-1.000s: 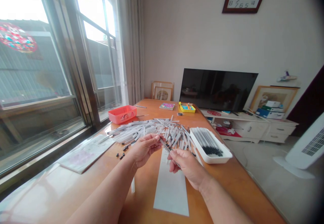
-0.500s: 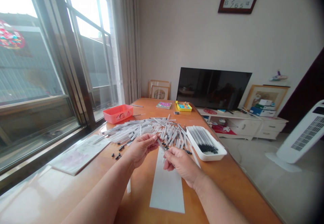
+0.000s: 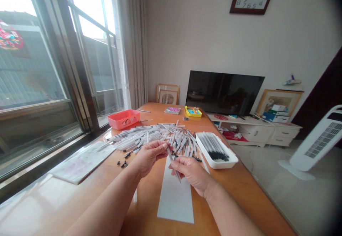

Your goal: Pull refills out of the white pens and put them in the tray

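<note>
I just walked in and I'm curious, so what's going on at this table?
Someone's left hand and right hand together hold a slim pen above a white paper strip. Beyond them spreads a loose pile of pen parts. To the right, a white tray holds pens lined up, black ends nearer.

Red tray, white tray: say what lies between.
In the head view, a heap of slim pale tubes lies between the red tray and the white tray.
</note>
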`<state>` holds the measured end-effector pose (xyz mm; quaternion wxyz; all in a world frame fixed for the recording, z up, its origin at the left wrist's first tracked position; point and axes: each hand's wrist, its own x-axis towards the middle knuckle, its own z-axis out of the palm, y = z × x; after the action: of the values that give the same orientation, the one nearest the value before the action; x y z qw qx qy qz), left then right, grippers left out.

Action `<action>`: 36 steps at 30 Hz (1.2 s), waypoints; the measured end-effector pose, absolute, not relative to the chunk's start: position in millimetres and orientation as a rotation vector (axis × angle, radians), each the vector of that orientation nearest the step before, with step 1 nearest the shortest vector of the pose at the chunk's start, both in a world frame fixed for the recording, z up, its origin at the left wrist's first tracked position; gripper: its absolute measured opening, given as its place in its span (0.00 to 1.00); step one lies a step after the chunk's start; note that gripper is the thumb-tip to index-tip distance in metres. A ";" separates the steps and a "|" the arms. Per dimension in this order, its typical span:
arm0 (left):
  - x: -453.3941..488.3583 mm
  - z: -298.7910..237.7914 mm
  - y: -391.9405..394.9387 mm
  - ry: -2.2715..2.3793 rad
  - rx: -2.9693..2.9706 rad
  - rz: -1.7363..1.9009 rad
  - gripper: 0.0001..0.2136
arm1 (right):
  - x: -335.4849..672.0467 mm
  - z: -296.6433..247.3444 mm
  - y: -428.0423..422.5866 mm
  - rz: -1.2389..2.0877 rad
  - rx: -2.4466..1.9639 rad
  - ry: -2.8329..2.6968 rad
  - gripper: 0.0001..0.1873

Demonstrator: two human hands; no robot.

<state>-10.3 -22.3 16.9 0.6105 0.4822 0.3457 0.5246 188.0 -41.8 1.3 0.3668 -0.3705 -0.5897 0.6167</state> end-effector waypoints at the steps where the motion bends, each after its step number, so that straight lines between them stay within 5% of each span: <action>1: -10.7 17.2 -22.2 0.817 1.111 1.222 0.13 | 189.6 1.2 -39.7 1.533 -0.970 -1.508 0.22; 19: -46.4 7.5 2.1 1.349 0.969 1.603 0.20 | 211.0 -4.5 -16.8 1.241 -1.064 -0.972 0.20; 36: -93.8 -2.6 21.6 1.784 1.037 1.753 0.14 | 213.2 -3.9 -16.9 1.220 -1.040 -0.952 0.19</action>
<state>-93.8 21.6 -2.6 0.2153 0.3739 0.6435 0.6323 213.2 -16.9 -3.9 0.5959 -0.4478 -0.4101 0.5256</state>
